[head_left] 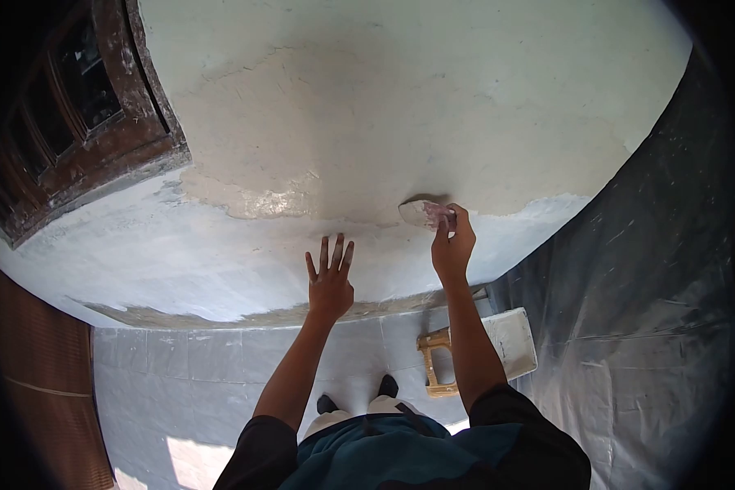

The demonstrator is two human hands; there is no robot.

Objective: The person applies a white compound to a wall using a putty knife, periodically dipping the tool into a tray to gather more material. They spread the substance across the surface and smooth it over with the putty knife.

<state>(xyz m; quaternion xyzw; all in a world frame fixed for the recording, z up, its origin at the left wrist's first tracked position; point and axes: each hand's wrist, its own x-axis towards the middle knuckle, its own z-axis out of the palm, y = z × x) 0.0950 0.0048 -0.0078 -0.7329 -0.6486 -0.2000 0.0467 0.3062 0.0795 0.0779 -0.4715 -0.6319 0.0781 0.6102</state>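
Note:
In the head view, my right hand [456,247] is closed around the handle of a putty knife [417,213]. Its broad blade, smeared with pale filler, points left and lies at the wall [392,106], close to the lower edge of a beige coat of filler. My left hand [331,287] is open, its fingers spread and pointing up against the whiter lower strip of wall. A wet, shiny patch of filler [279,200] shows up and to the left of that hand.
A wooden window frame [110,159] borders the wall at upper left. On the grey floor [245,359] at lower right are a yellowish stool [434,390] and a white tray [516,339]. Dark plastic sheeting [629,327] covers the right side. A brown panel [41,351] stands left.

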